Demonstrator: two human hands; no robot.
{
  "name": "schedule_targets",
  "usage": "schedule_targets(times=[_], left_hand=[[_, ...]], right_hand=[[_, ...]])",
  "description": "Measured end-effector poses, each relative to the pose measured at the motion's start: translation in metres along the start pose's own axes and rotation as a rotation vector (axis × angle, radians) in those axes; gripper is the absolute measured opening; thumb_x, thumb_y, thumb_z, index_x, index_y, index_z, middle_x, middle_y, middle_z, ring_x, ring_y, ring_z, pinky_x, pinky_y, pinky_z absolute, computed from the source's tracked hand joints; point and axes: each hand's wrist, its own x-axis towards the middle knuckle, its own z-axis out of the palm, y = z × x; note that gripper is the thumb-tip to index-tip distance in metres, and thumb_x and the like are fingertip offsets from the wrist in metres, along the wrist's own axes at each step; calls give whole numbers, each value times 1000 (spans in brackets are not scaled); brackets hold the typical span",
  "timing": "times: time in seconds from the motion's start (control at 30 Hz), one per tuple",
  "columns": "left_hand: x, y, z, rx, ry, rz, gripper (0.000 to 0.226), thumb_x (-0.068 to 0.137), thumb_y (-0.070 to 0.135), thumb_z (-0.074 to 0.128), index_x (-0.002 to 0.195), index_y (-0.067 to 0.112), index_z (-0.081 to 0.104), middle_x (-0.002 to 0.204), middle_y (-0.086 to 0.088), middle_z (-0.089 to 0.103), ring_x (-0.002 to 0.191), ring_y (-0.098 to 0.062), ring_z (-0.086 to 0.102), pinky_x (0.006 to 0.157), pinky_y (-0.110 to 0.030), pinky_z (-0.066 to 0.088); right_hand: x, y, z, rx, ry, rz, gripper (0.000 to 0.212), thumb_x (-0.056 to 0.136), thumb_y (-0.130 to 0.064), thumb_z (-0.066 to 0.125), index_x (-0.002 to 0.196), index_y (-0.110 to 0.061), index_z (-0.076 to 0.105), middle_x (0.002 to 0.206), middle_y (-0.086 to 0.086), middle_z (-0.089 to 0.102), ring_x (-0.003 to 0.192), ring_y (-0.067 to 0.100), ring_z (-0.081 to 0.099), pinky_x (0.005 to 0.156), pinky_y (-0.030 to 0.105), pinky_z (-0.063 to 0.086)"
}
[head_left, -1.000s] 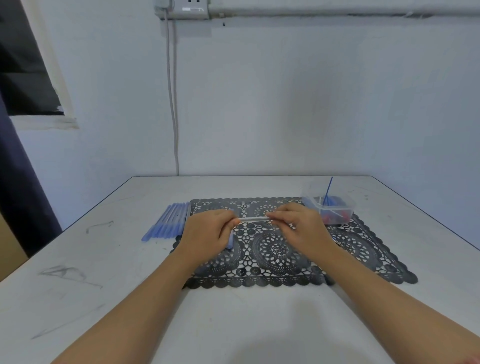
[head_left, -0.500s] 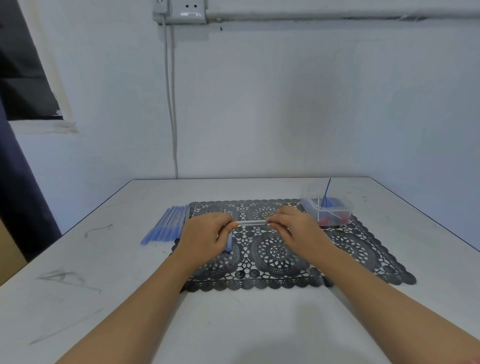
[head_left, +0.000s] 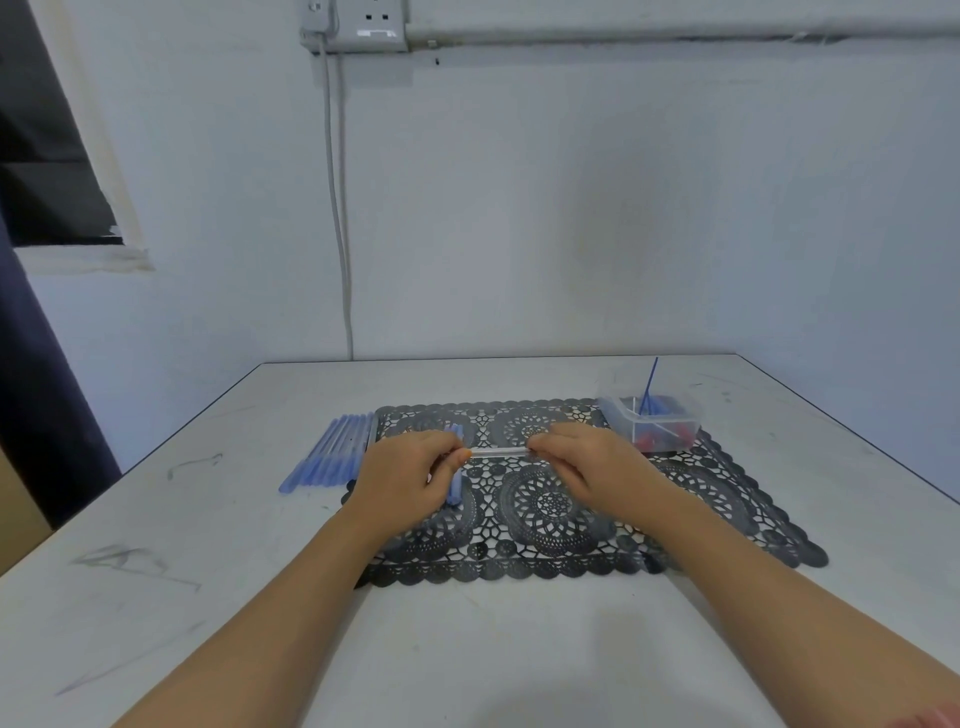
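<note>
A clear pen barrel (head_left: 500, 452) lies level between both hands above the black lace placemat (head_left: 727, 483). My left hand (head_left: 408, 480) pinches its left end with thumb and forefinger, and a blue pen cap (head_left: 455, 480) sticks out under that hand's curled fingers. My right hand (head_left: 587, 467) pinches the barrel's right end. The barrel's ends are hidden by fingers.
A row of several blue pens (head_left: 332, 452) lies on the white table (head_left: 208, 545) left of the mat. A clear plastic box (head_left: 649, 423) with blue and red parts and a blue refill sticking up stands at the mat's back right corner. The wall is close behind.
The hands and the barrel keep almost the same pose; the view has tilted slightly upward.
</note>
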Motion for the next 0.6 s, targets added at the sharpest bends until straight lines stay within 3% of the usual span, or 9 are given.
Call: schedule_targets(times=[0.17, 0.3, 0.37, 0.5, 0.6], left_hand=[[0, -2, 1, -12, -2, -13, 41, 91, 45, 36, 74, 20, 63, 54, 9, 52, 51, -5, 47, 48, -16, 35], [0, -2, 1, -13, -5, -19, 41, 92, 47, 35, 77, 22, 64, 55, 11, 52, 51, -3, 47, 49, -16, 37], [0, -1, 1, -18, 5, -25, 40, 91, 47, 36, 78, 23, 64, 55, 12, 52, 51, -2, 47, 48, -15, 36], [0, 0, -1, -23, 20, -39, 38, 90, 47, 36, 82, 26, 66, 56, 12, 54, 51, -2, 47, 47, -13, 33], [-1, -1, -2, -30, 20, -51, 38, 90, 47, 35, 83, 26, 66, 56, 11, 55, 51, -2, 48, 47, -14, 34]], right_hand=[[-2, 1, -1, 61, 34, 81, 28, 89, -8, 54, 113, -13, 66, 95, 3, 69, 79, 18, 64, 73, 33, 53], [0, -3, -5, 82, 22, 203, 26, 94, -32, 49, 114, -24, 65, 92, -11, 66, 71, -1, 51, 69, 25, 45], [0, -4, -6, 90, 23, 271, 32, 95, -38, 43, 121, -26, 57, 99, -16, 58, 75, -4, 47, 73, 23, 42], [-2, -4, -6, 207, 92, 323, 34, 99, -14, 31, 131, -16, 41, 115, -2, 52, 100, 7, 53, 90, 21, 35], [1, 0, -7, 186, 55, 379, 51, 86, 11, 33, 130, -13, 39, 92, -3, 47, 84, 10, 48, 70, 23, 35]])
